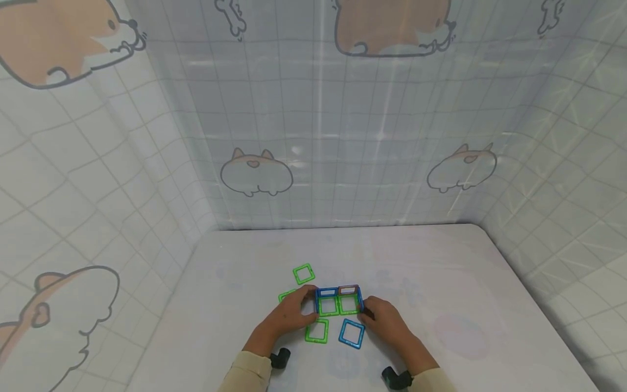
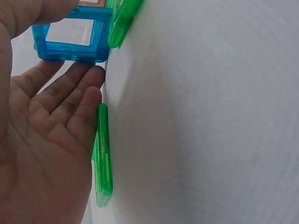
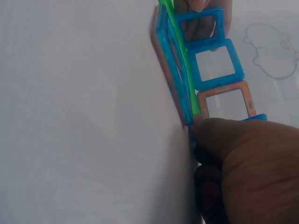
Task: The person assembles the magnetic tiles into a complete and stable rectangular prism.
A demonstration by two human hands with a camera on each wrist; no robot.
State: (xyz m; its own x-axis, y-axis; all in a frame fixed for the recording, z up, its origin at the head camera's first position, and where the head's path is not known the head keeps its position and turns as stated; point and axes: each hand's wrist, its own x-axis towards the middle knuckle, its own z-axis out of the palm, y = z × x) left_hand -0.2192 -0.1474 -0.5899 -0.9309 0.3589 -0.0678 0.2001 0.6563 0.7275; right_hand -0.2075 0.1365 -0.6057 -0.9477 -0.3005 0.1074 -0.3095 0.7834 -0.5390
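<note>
A low box of magnetic tiles stands on the table, its floor made of two green square tiles (image 1: pixel 329 314). Along its back rise a blue tile (image 3: pixel 217 84) and an orange tile (image 3: pixel 225 88). My left hand (image 1: pixel 290 314) holds the blue tile (image 2: pixel 100 35) at the left end, thumb at the front and fingertips behind. At the other end, my right hand (image 1: pixel 389 322) pinches the blue side tile (image 1: pixel 361 298) near its front corner. In the right wrist view the right thumb hides most of that tile.
In front of the box lie a loose green tile (image 1: pixel 317 341) and a loose blue tile (image 1: pixel 351 344). Another green tile (image 1: pixel 296 276) lies farther back at the left. One more green tile (image 1: pixel 284 295) is partly hidden by my left hand. Patterned walls (image 1: pixel 313 130) enclose the white table (image 1: pixel 441 272).
</note>
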